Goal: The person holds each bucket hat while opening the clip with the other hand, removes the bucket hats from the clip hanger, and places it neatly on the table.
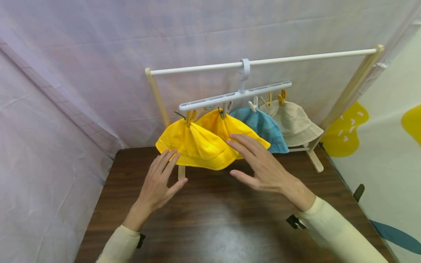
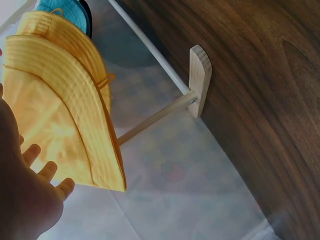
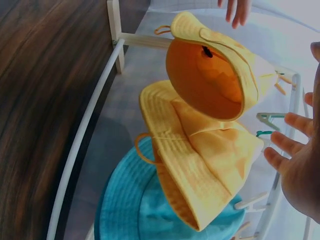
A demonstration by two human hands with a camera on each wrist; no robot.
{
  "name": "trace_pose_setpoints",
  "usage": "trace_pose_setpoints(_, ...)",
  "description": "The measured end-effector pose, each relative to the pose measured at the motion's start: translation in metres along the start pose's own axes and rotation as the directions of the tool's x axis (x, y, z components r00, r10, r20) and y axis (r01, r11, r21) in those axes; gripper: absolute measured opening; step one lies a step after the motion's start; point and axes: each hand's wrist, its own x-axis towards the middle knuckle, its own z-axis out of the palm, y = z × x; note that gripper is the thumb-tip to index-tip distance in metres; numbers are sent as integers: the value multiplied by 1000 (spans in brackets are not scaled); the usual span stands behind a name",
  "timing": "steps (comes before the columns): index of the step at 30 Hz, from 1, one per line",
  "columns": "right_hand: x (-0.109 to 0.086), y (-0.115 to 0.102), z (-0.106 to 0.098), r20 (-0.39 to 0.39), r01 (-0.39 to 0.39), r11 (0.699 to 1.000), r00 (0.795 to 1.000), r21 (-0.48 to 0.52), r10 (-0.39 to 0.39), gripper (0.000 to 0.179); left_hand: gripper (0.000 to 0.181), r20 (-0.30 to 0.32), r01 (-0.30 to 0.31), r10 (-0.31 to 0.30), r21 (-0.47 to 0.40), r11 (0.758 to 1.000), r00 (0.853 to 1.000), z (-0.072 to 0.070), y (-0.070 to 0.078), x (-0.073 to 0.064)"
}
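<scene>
- Head view shows me the left hand point(image 1: 156, 186) with its fingers extended and uncurled, thumb pointing out to the side.
- Just ahead of those fingertips hangs the first yellow hat point(image 1: 179, 140); they overlap its brim, and I cannot tell whether they touch it.
- I see the right hand point(image 1: 263, 168) with its fingers stretched out as well, thumb well apart from them.
- Ahead of the right hand, partly behind its fingertips, hangs the second yellow hat point(image 1: 241, 126); an orange loop point(image 3: 142, 150) sits at its brim.
- Beyond the right hand I have the blue hat point(image 1: 264, 126), partly behind the second yellow hat, then the beige hat point(image 1: 294, 120) farther off.
- Above and beyond both hands, the white hanger point(image 1: 218, 98) hooks over the rack's rail point(image 1: 312, 57); an orange clip point(image 1: 188, 118) joins it to the first yellow hat.
- Beneath both hands I see the dark wooden surface point(image 1: 197, 219).
</scene>
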Motion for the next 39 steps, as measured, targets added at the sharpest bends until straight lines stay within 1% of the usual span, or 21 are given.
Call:
trace_pose_setpoints(4,6,-1,1,14,-13,1000,1000,14,12,85,90,2,40,-40,-51,998,999,0,0,2)
trace_pose_setpoints(7,10,-2,2,11,-12,1000,1000,23,12,85,89,0,57,-57,-72,996,998,-1,0,3)
trace_pose_setpoints(13,19,-2,4,-4,-5,999,1000,34,5,84,87,-47,57,-62,-90,994,997,1,-2,6)
trace_pose_setpoints(19,25,-4,6,-21,-6,998,1000,59,7,77,84,-107,52,-65,-119,992,992,4,-6,7)
trace_pose_setpoints(25,32,-6,6,-26,-9,997,1000,81,11,75,83,-134,78,-98,-146,986,986,7,-12,9)
trace_pose_setpoints(29,37,-7,7,-29,-10,996,1000,94,13,75,82,-133,102,-127,-180,978,983,5,-17,11)
trace_pose_setpoints(32,41,-8,8,-24,-22,995,999,101,25,74,78,-116,139,-164,-199,970,980,3,-21,13)
trace_pose_setpoints(36,46,-9,8,-2,-57,993,998,103,57,74,75,-89,189,-213,-217,958,973,0,-24,17)
trace_pose_setpoints(39,49,-10,7,28,-91,989,996,114,89,75,76,-83,220,-243,-225,949,966,-2,-26,19)
